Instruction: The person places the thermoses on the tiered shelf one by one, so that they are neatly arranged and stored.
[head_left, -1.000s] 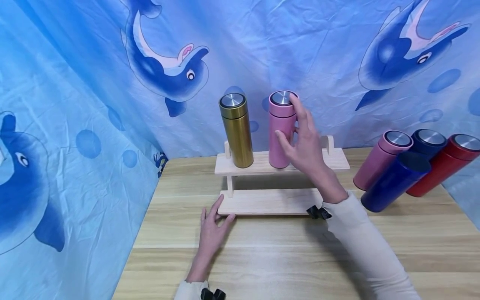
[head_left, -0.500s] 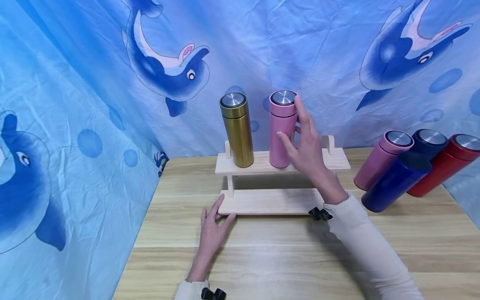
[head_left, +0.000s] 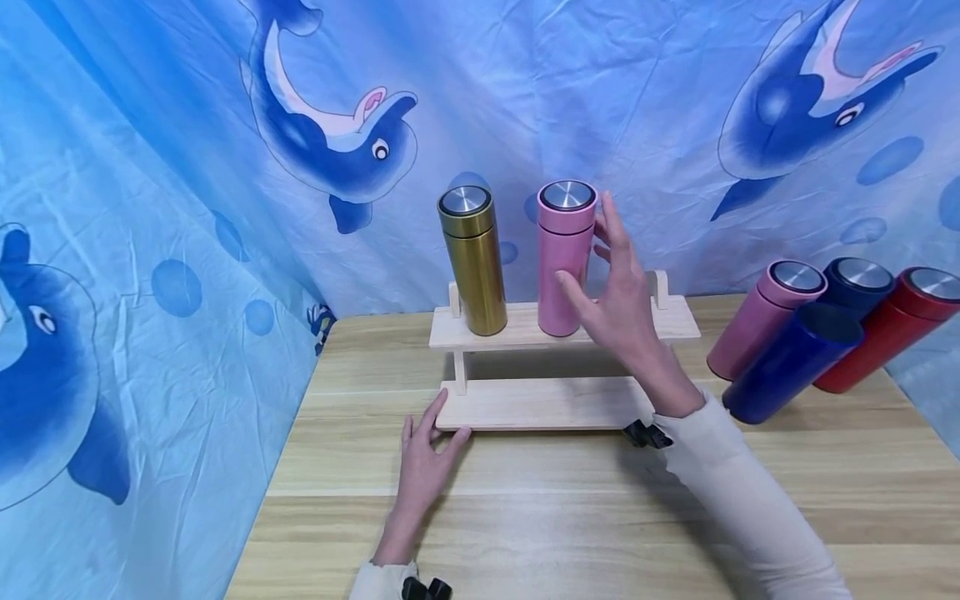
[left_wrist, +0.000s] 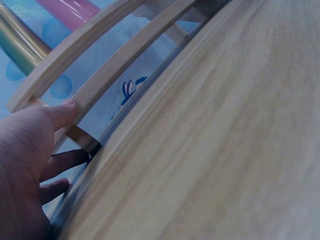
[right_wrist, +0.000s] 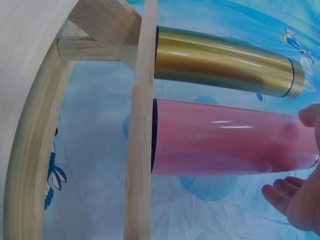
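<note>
A pink thermos bottle [head_left: 564, 283] stands upright on the upper board of a two-tier wooden rack [head_left: 525, 408], with a gold thermos bottle [head_left: 476, 275] to its left. Just right of the pink bottle is my right hand [head_left: 624, 304], its fingers extended and thumb spread. In the right wrist view a gap shows between the fingers [right_wrist: 278, 197] and the pink bottle's side, while the thumb overlaps its upper end. My left hand [head_left: 424, 471] holds the lower board's left front corner, the thumb [left_wrist: 64, 114] on the board's edge and other fingers below it.
At the right of the wooden table [head_left: 570, 517] stand another pink bottle [head_left: 757, 329], a bright blue cylinder [head_left: 787, 367], a dark blue bottle [head_left: 858, 283] and a red bottle [head_left: 888, 337], close together. A blue dolphin-print curtain [head_left: 600, 100] hangs behind the rack.
My right hand has let go of the pink bottle; its fingers lifted off the lid and drew away to the right. The left hand and the bottles have stayed in place.
</note>
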